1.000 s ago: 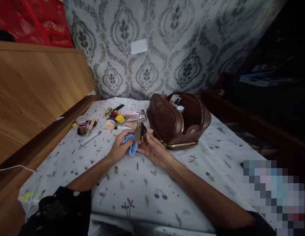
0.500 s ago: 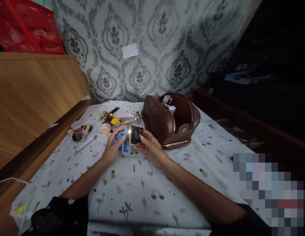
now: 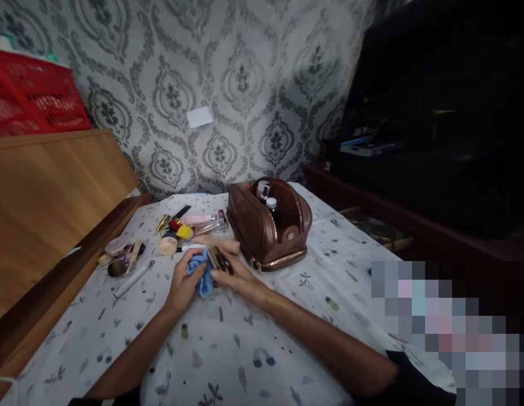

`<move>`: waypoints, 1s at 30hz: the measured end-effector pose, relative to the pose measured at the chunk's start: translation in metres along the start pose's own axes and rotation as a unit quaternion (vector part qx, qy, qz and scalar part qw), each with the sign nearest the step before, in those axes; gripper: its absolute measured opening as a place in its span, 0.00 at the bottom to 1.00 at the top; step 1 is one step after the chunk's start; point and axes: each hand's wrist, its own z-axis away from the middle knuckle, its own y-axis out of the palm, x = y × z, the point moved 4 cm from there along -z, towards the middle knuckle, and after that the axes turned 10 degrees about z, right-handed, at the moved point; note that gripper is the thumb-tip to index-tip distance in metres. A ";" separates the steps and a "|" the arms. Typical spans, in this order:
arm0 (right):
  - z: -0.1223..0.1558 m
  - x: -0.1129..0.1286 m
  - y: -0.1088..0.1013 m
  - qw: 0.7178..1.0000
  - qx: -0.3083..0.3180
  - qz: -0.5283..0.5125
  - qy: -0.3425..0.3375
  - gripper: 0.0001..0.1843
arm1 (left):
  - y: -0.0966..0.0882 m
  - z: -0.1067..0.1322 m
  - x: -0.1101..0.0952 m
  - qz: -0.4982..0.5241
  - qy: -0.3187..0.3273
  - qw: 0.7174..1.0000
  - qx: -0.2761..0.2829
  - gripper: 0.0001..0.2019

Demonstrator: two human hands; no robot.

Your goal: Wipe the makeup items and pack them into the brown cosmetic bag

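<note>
My left hand (image 3: 183, 282) is closed on a crumpled blue cloth (image 3: 203, 282), which presses against the end of a black and gold cosmetic container (image 3: 216, 258). My right hand (image 3: 240, 279) grips that container from its other side, fingers wrapped round it; its exact kind is unclear. Just beyond my right hand stands a brown toiletry bag (image 3: 255, 225), unzipped at the top, with a few white-capped bottles (image 3: 271, 207) inside. A beige tube (image 3: 221, 243) lies behind the hands, next to a peach-coloured jar (image 3: 168, 244) with a dark lid.
Several cosmetics, including a pink tube (image 3: 198, 219) and a yellow-capped item (image 3: 184, 232), lie at the back. Further left are a makeup brush (image 3: 117, 268) and a white pen-like stick (image 3: 132, 280). A wooden headboard-like panel (image 3: 62, 186) bears a red basket (image 3: 37, 93).
The container has turned in my right hand, so its narrow side shows instead of its labelled black face. The camera view has shifted, and the beige tube is now visible behind the hands.
</note>
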 end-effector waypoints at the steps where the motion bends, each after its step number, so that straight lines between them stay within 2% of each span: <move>1: 0.000 -0.002 -0.002 0.999 0.002 0.035 -0.002 0.32 | -0.001 -0.001 0.000 -0.017 0.005 1.000 0.005 0.16; 3: -0.001 -0.005 -0.004 0.997 0.012 0.080 0.001 0.31 | -0.002 -0.003 -0.001 -0.064 0.023 0.998 0.013 0.15; 6: -0.003 -0.009 -0.005 0.998 0.023 0.058 0.009 0.29 | -0.006 -0.007 -0.002 -0.150 0.069 0.986 0.018 0.13; 10: -0.003 -0.003 -0.003 0.999 0.030 0.025 -0.001 0.26 | -0.015 -0.015 0.003 -0.282 0.133 0.949 0.055 0.12; 16: 0.001 0.014 0.001 0.998 0.045 0.046 -0.009 0.28 | -0.038 -0.024 0.019 -0.443 0.089 0.888 0.089 0.22; 19: 0.003 0.024 0.002 0.997 0.044 0.060 -0.036 0.30 | -0.045 -0.025 0.013 -0.447 0.079 0.886 0.099 0.24; 24: 0.009 0.051 -0.006 0.995 0.012 0.053 -0.082 0.31 | -0.058 -0.031 0.000 -0.446 0.087 0.889 0.052 0.24; 27: 0.011 0.074 -0.015 0.993 0.001 0.053 -0.109 0.31 | -0.061 -0.036 -0.008 -0.503 0.119 0.855 0.029 0.21; 30: 0.010 0.089 -0.025 0.995 -0.015 0.023 -0.099 0.27 | -0.054 -0.040 -0.018 -0.560 0.153 0.814 0.021 0.16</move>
